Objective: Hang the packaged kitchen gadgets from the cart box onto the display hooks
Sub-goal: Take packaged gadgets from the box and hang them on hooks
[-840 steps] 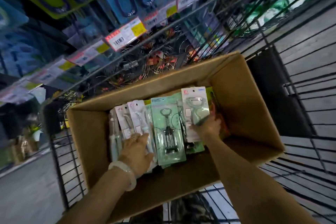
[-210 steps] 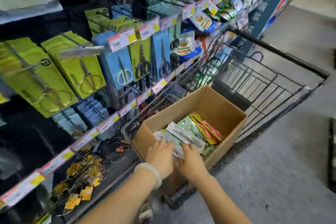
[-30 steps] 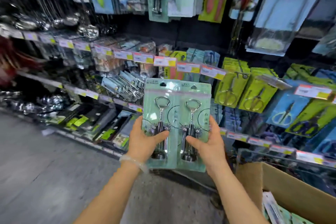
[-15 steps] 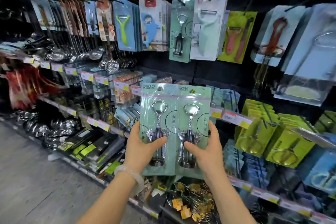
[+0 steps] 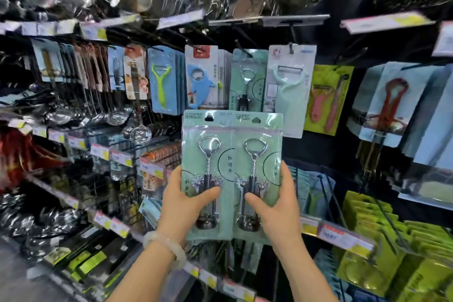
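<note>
Start at your left hand point(image 5: 182, 200): it grips the left corkscrew pack point(image 5: 208, 169) by its lower left edge, thumb pressed across the front over the metal body. Keep that pinch low and firm, because the weight sits at the bottom of the card and the top will tip forward if you loosen it. The hang hole point(image 5: 209, 117) at the top of this pack is open and clear of your fingers, which is what you want.

The right corkscrew pack point(image 5: 257, 171) sits just beside it, edges touching or slightly overlapped, and your right hand point(image 5: 274, 203) clamps it the same way, thumb on the front, fingers hidden behind. Both packs stand upright in front of you, below the top row of hooks and not yet on any.

Above the pair, a matching corkscrew pack on the rack point(image 5: 246, 81) hangs from its display hook point(image 5: 242, 50), between the shark opener card point(image 5: 202, 78) and the pale peeler card point(image 5: 289, 86). That looks like the right destination. Hang one pack at a time: square the two holes together or drop one hand's pack back, lift until the hole is level with the hook tip, then slide straight back. Mind the neighbouring cards; a tilted pack could snag them.
</note>
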`<state>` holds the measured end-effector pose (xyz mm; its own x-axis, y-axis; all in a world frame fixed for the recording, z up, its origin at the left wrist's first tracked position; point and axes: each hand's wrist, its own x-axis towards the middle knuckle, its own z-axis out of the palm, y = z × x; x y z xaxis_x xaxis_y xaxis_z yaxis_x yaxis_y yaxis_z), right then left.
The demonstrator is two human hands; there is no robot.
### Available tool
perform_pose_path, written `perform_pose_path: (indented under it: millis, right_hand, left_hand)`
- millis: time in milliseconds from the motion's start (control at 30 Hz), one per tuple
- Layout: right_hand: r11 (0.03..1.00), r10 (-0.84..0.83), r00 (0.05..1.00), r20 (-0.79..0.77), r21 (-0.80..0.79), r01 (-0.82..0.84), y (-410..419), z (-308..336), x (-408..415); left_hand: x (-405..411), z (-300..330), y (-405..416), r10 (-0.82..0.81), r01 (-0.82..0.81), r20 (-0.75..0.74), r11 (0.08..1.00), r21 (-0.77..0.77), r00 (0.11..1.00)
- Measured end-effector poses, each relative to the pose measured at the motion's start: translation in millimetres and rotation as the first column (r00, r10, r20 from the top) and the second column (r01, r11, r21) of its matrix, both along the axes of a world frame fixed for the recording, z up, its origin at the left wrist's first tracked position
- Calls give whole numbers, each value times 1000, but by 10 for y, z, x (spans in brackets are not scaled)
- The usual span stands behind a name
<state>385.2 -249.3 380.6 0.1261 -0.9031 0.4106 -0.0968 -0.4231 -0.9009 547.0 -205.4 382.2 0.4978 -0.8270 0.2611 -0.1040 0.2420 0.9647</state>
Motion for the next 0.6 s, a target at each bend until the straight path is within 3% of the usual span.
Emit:
perform_pose_path:
  millis: [600]
  right_hand:
    - [963,-207,978,22,-172,208,-543,709,932]
  left_hand:
    - [1031,666,-880,-151,164,83,968,-190,985]
